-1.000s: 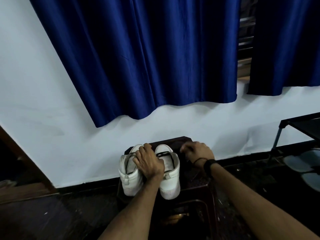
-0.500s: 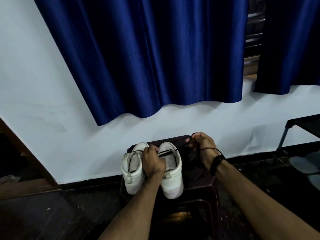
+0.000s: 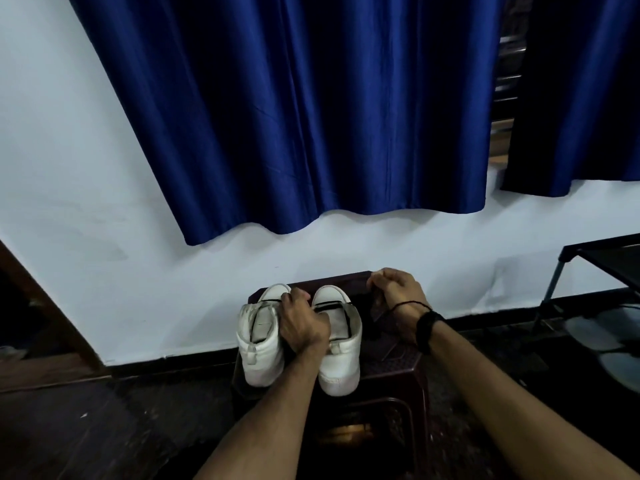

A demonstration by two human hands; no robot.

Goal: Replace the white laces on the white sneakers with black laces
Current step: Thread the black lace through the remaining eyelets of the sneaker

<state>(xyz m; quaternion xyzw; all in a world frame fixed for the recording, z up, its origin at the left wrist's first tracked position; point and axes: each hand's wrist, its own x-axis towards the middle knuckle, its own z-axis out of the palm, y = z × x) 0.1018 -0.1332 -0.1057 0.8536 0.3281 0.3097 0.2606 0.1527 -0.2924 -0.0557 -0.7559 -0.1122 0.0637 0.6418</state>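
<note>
Two white sneakers, the left sneaker (image 3: pixel 260 344) and the right sneaker (image 3: pixel 340 355), stand side by side, heels towards me, on a dark plastic stool (image 3: pixel 391 362). Thin black lace shows across their openings. My left hand (image 3: pixel 301 323) rests between the two shoes, fingers curled over their inner edges near the tongues. My right hand (image 3: pixel 394 289) is raised to the right of the shoes at the stool's far corner, its fingers pinching a black lace (image 3: pixel 375 308) that hangs down dark and hard to trace.
A white wall with blue curtains (image 3: pixel 311 116) stands right behind the stool. A black metal rack (image 3: pixel 595 261) is at the right, with pale round things (image 3: pixel 609 341) under it. The floor (image 3: pixel 104 427) is dark. A wooden frame (image 3: pixel 45 320) borders the left.
My right hand has lifted from the stool top, pinching the black lace, and moved up towards the far corner. My left hand stays between the sneakers. The camera has shifted slightly.
</note>
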